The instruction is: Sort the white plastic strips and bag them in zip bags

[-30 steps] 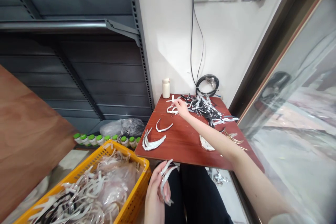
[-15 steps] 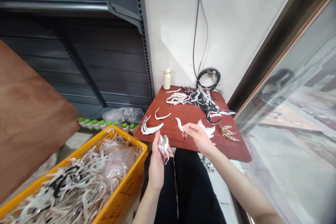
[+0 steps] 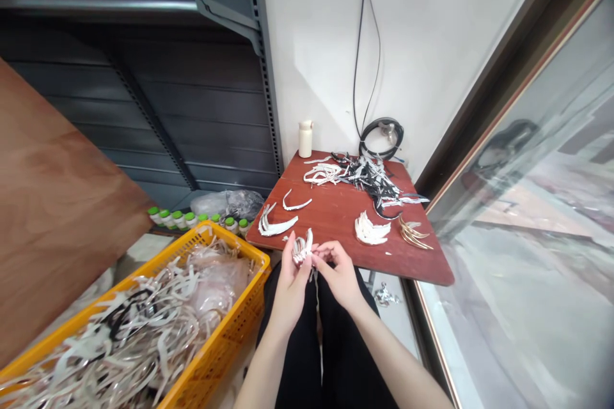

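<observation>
Meeting at lower centre: right hand (image 3: 339, 271) came over from the table (image 3: 330, 217), pinching curved strips (image 3: 301, 250) held in curled left hand (image 3: 290, 278); likely one added.

Beyond the left hand (image 3: 290, 278), a cream cylindrical bottle (image 3: 306, 140) stands upright near a plain white wall (image 3: 316, 45). Farther out past the right hand (image 3: 339, 278) I see a coiled black cable (image 3: 378, 121), a thin dark cord (image 3: 361, 13) running up above it. Well left of both hands sit small green-lidded white jars (image 3: 178, 218), a crumpled clear plastic bag (image 3: 225, 202) and dark-grey metal shelving (image 3: 201, 102). Well to their right slants a large glass pane (image 3: 522, 281).
</observation>
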The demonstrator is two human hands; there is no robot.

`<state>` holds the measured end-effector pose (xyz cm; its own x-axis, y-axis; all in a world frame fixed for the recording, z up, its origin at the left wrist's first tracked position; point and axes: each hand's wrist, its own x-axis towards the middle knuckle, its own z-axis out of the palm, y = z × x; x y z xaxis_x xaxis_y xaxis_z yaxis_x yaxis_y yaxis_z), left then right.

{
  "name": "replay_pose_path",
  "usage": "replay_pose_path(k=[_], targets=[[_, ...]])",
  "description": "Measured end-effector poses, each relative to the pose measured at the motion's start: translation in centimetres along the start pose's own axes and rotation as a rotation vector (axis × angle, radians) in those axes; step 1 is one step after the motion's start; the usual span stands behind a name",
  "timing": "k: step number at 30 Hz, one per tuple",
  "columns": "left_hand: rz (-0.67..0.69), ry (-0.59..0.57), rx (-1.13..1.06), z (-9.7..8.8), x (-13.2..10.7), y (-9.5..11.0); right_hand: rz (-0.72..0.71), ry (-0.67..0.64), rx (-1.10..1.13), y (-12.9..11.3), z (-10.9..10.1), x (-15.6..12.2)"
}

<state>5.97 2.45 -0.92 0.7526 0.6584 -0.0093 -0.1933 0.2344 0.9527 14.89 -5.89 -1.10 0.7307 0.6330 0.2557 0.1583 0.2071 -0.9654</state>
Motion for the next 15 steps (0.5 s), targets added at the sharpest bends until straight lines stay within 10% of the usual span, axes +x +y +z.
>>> replay_pose_path(k=[15], targets=[[0.171, -0.108, 0.377, -0.8, -0.6, 0.7, 0.253, -0.251, 0.269, -1.4, -0.7, 0.7]])
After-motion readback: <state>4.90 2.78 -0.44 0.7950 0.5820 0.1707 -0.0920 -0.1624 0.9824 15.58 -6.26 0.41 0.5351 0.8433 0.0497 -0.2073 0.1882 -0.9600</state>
